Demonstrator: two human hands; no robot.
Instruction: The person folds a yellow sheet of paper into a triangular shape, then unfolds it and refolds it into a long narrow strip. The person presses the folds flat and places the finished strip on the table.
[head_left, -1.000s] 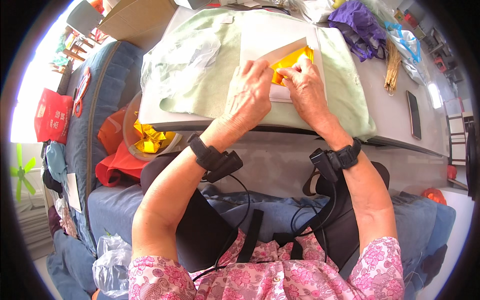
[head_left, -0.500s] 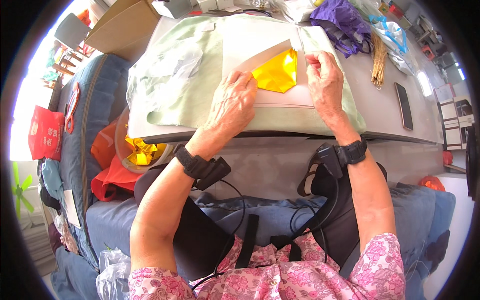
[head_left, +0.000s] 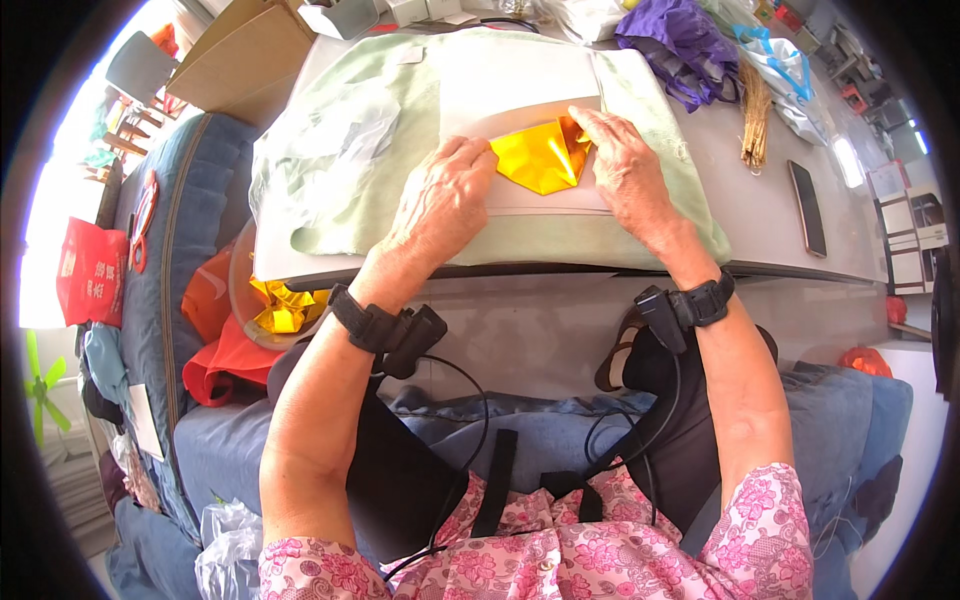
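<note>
Partly under both hands, yellow foil sheet (head_left: 541, 160)

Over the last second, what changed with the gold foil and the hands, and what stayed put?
The gold foil sheet, first mostly covered by both hands, now lies exposed between them. The left hand drew back to the sheet's left edge. The right hand moved to its right corner, fingertips pressing there. The white board under the sheet, the green cloth and the dark phone kept their places.
</note>
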